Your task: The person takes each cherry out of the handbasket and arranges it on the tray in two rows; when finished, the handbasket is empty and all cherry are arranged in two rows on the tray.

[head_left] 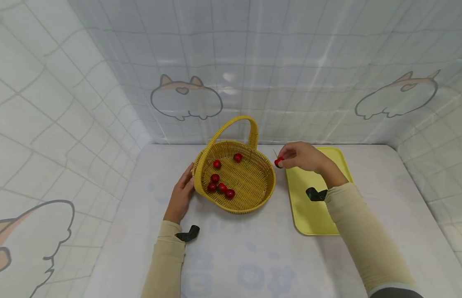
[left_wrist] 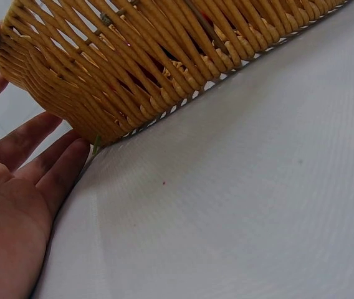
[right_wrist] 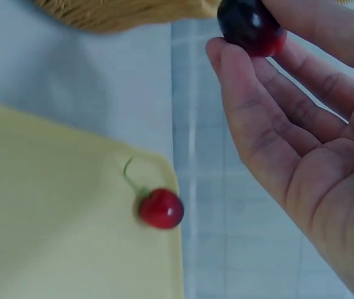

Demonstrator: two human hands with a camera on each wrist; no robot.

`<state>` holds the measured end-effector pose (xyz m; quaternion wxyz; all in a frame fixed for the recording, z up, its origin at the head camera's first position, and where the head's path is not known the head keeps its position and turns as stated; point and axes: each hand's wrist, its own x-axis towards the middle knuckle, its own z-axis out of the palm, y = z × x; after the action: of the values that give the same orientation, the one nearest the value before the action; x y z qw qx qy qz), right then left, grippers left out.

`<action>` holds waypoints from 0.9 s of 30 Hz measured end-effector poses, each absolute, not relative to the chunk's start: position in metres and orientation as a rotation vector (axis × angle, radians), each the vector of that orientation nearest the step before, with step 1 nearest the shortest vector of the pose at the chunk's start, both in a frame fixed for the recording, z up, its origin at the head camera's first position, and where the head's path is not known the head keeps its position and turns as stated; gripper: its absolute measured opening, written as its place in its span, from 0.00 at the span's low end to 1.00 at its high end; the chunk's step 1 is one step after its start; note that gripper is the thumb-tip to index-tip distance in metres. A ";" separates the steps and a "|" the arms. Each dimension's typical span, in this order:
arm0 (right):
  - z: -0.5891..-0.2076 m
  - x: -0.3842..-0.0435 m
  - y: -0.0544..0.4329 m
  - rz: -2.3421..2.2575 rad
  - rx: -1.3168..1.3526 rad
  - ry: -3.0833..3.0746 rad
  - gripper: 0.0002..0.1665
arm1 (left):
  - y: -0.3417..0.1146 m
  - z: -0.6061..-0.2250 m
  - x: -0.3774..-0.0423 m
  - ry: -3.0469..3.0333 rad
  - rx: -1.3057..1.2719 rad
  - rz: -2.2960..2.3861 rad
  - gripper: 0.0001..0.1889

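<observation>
White grid-lined walls (head_left: 283, 54) flank a pale tabletop (head_left: 223, 252); just right of a round yellow wicker basket (head_left: 249, 182), apart from it, the right hand (head_left: 301, 157) pinches a glossy dark-red cherry (head_left: 279, 162), while the left hand (head_left: 180, 196) rests extended fingers against the basket's left side.

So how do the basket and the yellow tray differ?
The basket is round and woven; the tray is a smooth rounded rectangle. The basket has an arched handle; the tray shows none. The basket holds six cherries; the right wrist view shows one cherry on the tray. Both are yellow and sit on the pale surface.
</observation>
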<state>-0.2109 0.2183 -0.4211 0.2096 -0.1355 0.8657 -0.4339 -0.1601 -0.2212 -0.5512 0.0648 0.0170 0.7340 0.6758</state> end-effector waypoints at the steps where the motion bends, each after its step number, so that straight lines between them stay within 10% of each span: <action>1: -0.423 -0.211 0.222 -1.235 -0.360 2.395 0.13 | -0.221 -0.551 -0.160 2.212 0.052 2.044 0.30; 27: -0.482 -0.200 0.289 -1.837 0.238 2.296 0.29 | -0.220 -0.549 -0.161 2.146 0.024 2.084 0.30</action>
<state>-0.1999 0.2895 -0.4822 0.0957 0.0803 0.7748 -0.6197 -0.1607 -0.2196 -0.5491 0.0750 0.0079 0.7154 0.6947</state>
